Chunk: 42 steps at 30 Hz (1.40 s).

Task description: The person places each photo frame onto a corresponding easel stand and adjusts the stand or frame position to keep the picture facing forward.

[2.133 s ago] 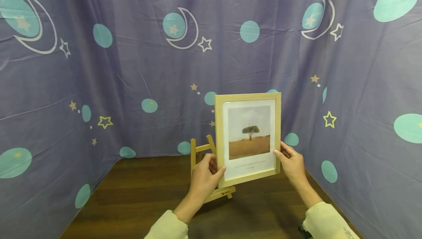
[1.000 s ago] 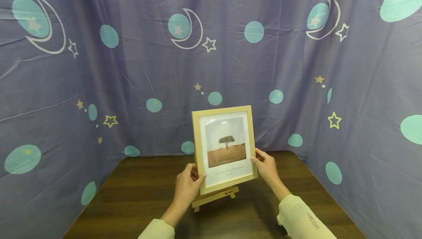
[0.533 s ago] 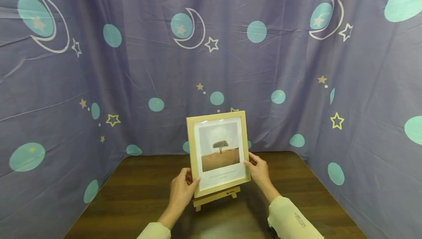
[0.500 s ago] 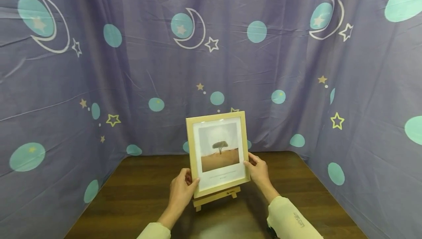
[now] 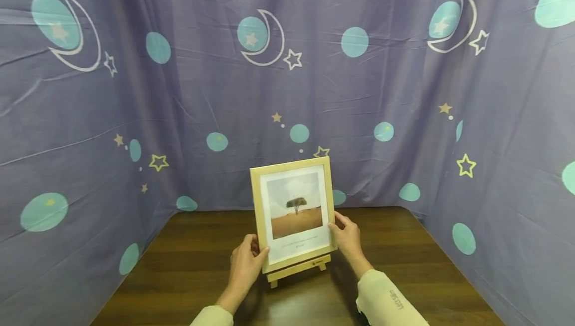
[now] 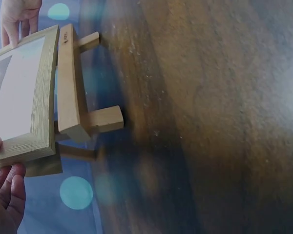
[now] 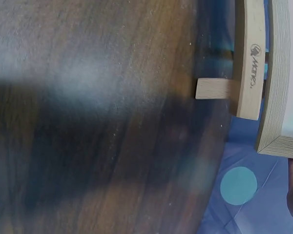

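A pale wooden picture frame (image 5: pixel 294 213) with a lone-tree print is held upright, leaning slightly back, close over the ledge of a small wooden easel (image 5: pixel 298 267). My left hand (image 5: pixel 244 266) pinches its lower left side, thumb on the front and fingers behind. On the lower right side my right hand (image 5: pixel 348 238) grips it the same way. In the left wrist view a narrow gap shows between the frame's bottom edge (image 6: pixel 44 92) and the easel ledge (image 6: pixel 71 83). Most of the easel is hidden behind the frame. The right wrist view shows lettering on the ledge (image 7: pixel 251 63).
The easel stands on a dark brown wooden table (image 5: pixel 179 276) with rounded far corners. Purple curtains (image 5: pixel 188 91) printed with moons, stars and teal dots enclose the table at the back and both sides.
Both hands have carried the picture frame left and down, from the easel's right side to in front of it. The easel's uprights are now covered. The head view has shifted slightly.
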Each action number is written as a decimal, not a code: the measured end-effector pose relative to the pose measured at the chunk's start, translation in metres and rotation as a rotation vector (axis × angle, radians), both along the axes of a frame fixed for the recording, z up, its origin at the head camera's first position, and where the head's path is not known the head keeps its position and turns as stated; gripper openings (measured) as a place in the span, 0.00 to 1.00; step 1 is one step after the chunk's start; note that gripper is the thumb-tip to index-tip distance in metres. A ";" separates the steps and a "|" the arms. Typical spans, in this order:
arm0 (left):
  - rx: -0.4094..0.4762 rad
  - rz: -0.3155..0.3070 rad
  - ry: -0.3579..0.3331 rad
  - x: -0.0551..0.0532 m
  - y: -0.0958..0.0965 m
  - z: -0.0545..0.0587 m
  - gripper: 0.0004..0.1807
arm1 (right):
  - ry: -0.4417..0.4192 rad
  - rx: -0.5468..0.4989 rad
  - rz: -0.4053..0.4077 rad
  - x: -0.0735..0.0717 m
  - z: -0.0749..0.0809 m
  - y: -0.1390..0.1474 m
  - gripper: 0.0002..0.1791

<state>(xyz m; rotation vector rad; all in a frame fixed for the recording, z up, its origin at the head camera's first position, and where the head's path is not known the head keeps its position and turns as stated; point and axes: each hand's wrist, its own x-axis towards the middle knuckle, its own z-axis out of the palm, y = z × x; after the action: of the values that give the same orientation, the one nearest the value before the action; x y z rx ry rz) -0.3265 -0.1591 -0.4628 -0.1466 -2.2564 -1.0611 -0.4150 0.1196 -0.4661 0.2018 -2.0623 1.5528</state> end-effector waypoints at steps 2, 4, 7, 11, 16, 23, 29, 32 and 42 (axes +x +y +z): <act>-0.002 0.002 -0.001 -0.001 0.000 -0.002 0.15 | -0.007 0.005 -0.004 0.000 -0.001 0.000 0.22; -0.004 0.004 -0.009 -0.002 -0.001 -0.003 0.15 | -0.011 0.013 -0.010 -0.001 -0.003 0.000 0.22; -0.010 0.000 -0.023 -0.003 -0.002 -0.005 0.15 | -0.020 0.015 -0.012 0.000 -0.005 0.001 0.22; -0.014 -0.005 -0.048 -0.006 -0.002 -0.008 0.16 | -0.025 0.031 -0.020 0.001 -0.007 0.001 0.21; -0.020 0.002 -0.063 -0.007 -0.003 -0.011 0.16 | -0.028 0.044 -0.025 0.002 -0.009 0.001 0.21; -0.027 0.004 -0.058 -0.013 -0.006 -0.016 0.17 | -0.051 0.094 -0.014 0.002 -0.009 0.002 0.22; -0.022 -0.001 -0.037 -0.020 -0.007 -0.018 0.19 | -0.042 0.098 -0.013 0.003 -0.012 0.004 0.21; -0.027 -0.005 -0.023 -0.023 -0.008 -0.019 0.19 | -0.043 0.105 -0.012 0.003 -0.014 0.004 0.21; -0.031 -0.004 -0.053 -0.033 -0.012 -0.018 0.19 | -0.056 0.136 -0.030 0.007 -0.017 0.002 0.21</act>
<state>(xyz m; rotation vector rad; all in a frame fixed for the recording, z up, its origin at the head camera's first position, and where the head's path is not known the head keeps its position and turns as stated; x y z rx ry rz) -0.3590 -0.1707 -0.4809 -0.1377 -2.3221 -1.0438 -0.4085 0.1219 -0.4833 0.1785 -2.2065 1.4167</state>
